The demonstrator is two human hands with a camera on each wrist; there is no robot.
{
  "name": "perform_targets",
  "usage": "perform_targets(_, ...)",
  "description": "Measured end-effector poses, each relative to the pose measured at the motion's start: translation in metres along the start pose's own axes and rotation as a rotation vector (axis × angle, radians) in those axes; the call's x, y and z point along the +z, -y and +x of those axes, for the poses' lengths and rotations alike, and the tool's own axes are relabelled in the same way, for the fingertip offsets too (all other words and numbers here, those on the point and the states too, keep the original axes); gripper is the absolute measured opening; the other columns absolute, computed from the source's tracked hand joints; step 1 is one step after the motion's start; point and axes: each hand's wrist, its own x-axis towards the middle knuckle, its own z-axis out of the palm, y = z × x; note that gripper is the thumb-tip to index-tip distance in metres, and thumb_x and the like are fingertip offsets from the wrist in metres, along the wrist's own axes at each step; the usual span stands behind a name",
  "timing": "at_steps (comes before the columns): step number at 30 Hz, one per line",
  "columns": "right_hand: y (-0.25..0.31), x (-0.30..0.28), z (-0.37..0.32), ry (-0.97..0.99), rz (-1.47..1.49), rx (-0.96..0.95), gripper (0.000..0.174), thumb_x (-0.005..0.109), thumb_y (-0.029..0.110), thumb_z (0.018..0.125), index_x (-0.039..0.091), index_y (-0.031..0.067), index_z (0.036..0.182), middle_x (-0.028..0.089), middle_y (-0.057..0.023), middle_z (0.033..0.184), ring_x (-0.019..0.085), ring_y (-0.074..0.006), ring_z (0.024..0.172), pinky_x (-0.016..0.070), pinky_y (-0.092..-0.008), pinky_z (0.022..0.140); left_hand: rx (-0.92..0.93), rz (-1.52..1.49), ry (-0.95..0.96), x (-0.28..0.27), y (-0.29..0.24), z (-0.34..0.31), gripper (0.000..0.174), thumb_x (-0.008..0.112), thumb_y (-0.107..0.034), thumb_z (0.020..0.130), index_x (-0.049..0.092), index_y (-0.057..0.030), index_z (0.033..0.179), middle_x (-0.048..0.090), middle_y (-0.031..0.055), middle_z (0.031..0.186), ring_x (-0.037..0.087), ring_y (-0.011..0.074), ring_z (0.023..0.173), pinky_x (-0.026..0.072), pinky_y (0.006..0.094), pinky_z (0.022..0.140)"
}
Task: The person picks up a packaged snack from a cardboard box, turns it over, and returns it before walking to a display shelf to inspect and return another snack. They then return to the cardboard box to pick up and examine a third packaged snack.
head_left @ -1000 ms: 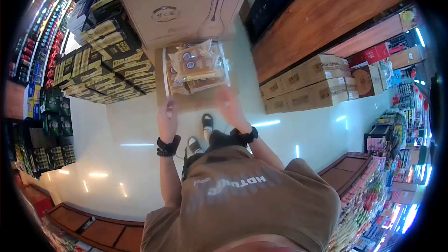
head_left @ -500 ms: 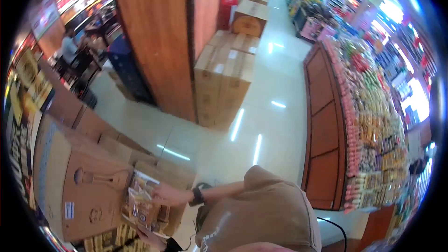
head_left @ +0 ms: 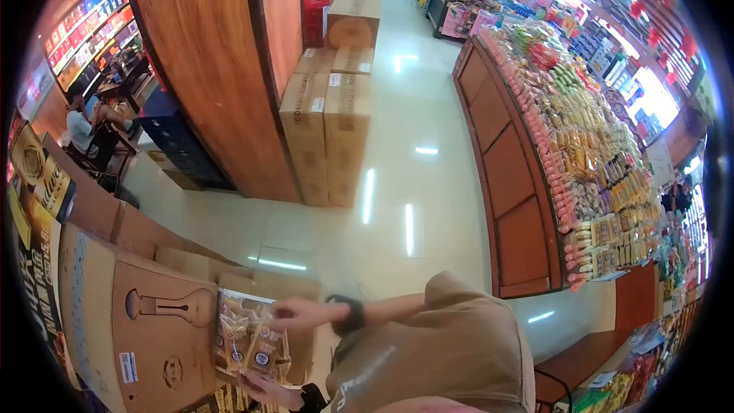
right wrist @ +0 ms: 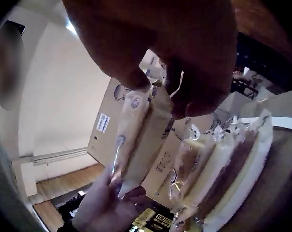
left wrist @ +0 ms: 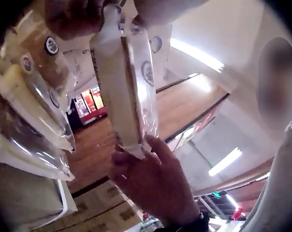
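A clear-wrapped packet with pale and brown contents (head_left: 264,349) spans my two hands. My left hand (head_left: 265,390) grips one end; my right hand (head_left: 302,313) is at the other. In the left wrist view, the fingers of my right hand (left wrist: 153,181) pinch the end of the packet (left wrist: 122,92). From the right wrist, my right hand (right wrist: 170,48) pinches the packet (right wrist: 141,140) above, and my left hand (right wrist: 105,205) holds it below. Similar packets (left wrist: 32,92) lie beside it in an open carton, also seen as packets (right wrist: 228,169) in the right wrist view.
A large carton with a printed appliance drawing (head_left: 164,321) stands beside the packets. Stacked cartons (head_left: 325,130) are against a wooden pillar (head_left: 202,69). At the right is a display stand (head_left: 512,176) of wrapped goods; a person (head_left: 84,128) sits at far left.
The head view has swung from facing the carton to showing the aisle. My hands, earlier apart near the packets, now hold one packet between them.
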Motion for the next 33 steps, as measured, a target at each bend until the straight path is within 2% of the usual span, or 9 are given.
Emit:
perform_targets(1,0.002,-0.001,-0.01,-0.005,0.014,0.055,0.029,0.064,0.028,0.103,0.06,0.0011,0.113,0.062,-0.0034,0.094,0.054,-0.0091,0.086,0.0505,-0.0301,0.076,0.007,-0.04,0.035,0.001,0.001,-0.002,0.052,0.054,-0.033,0.108,0.054,0.0084,0.14,0.059,0.0269,0.135,0.061,0.035,0.118,0.0483,0.0405,0.101)
perform_targets(2,-0.003,0.0,-0.018,-0.051,0.02,0.014,0.03,0.064,0.029,0.102,0.058,-0.0001,0.107,0.061,-0.0034,0.091,0.052,-0.0098,0.081,0.0459,-0.0304,0.069,0.031,-0.106,0.068,0.003,0.016,0.0,0.046,0.052,-0.034,0.109,0.056,0.0016,0.138,0.055,0.018,0.139,0.056,0.0278,0.123,0.0458,0.0396,0.105)
perform_targets(5,0.044,0.002,-0.057,-0.175,0.015,0.12,0.031,0.062,0.03,0.104,0.059,0.0001,0.11,0.06,-0.0018,0.09,0.053,-0.0099,0.081,0.0458,-0.0297,0.068,0.164,-0.037,0.217,0.004,0.021,-0.001,0.046,0.052,-0.027,0.11,0.053,0.0069,0.14,0.059,0.0231,0.135,0.06,0.0303,0.118,0.0493,0.0371,0.099)
perform_targets(9,0.022,0.005,-0.096,-0.327,-0.059,0.149,0.03,0.061,0.03,0.105,0.061,0.0027,0.116,0.065,-0.0042,0.094,0.056,-0.0106,0.086,0.05,-0.0306,0.075,0.091,-0.095,0.363,0.019,0.017,-0.011,0.041,0.049,-0.024,0.111,0.053,0.0063,0.138,0.06,0.0204,0.133,0.06,0.027,0.116,0.0488,0.0338,0.098)
perform_targets(17,0.026,-0.005,-0.175,-0.734,-0.137,0.065,0.021,0.058,0.022,0.106,0.057,0.0009,0.104,0.063,-0.0082,0.089,0.059,-0.0152,0.083,0.0497,-0.0336,0.075,0.145,-0.134,0.75,0.068,0.007,-0.048,0.041,0.047,-0.021,0.111,0.051,0.0074,0.141,0.057,0.0205,0.139,0.055,0.0291,0.126,0.0421,0.0382,0.108)
perform_targets(18,0.026,-0.008,-0.184,-0.802,-0.124,0.042,0.021,0.058,0.022,0.106,0.057,0.0009,0.104,0.063,-0.0083,0.089,0.058,-0.0152,0.083,0.0499,-0.0335,0.075,0.356,-0.077,0.781,0.074,-0.008,-0.059,0.04,0.047,-0.017,0.11,0.051,0.0063,0.143,0.059,0.0203,0.136,0.057,0.0289,0.125,0.0435,0.0373,0.107)
perform_targets(26,0.009,-0.038,-0.278,-1.157,-0.179,-0.018,0.018,0.058,0.02,0.105,0.058,0.0015,0.106,0.062,-0.0083,0.089,0.06,-0.017,0.083,0.0514,-0.0338,0.077,0.352,-0.043,1.21,0.125,-0.034,-0.133,0.04,0.053,-0.006,0.104,0.051,0.0065,0.142,0.066,0.0153,0.122,0.064,0.0219,0.109,0.0501,0.0344,0.096)
perform_targets(29,0.029,-0.04,-0.317,-1.282,-0.227,0.024,0.017,0.059,0.019,0.104,0.06,0.0016,0.106,0.062,-0.0078,0.088,0.059,-0.0181,0.082,0.0515,-0.0354,0.077,0.421,0.024,1.367,0.158,-0.008,-0.147,0.04,0.053,-0.006,0.103,0.051,0.0064,0.141,0.067,0.0149,0.118,0.065,0.0201,0.107,0.0509,0.0327,0.094)
perform_targets(33,0.038,-0.052,-0.374,-1.315,-0.227,0.042,0.019,0.059,0.019,0.102,0.061,0.0004,0.107,0.063,-0.0098,0.089,0.058,-0.0194,0.08,0.0501,-0.0362,0.075,0.384,0.062,1.528,0.182,-0.023,-0.195,0.042,0.058,-0.009,0.101,0.053,0.0038,0.141,0.07,0.0129,0.114,0.066,0.0202,0.104,0.052,0.0329,0.092)
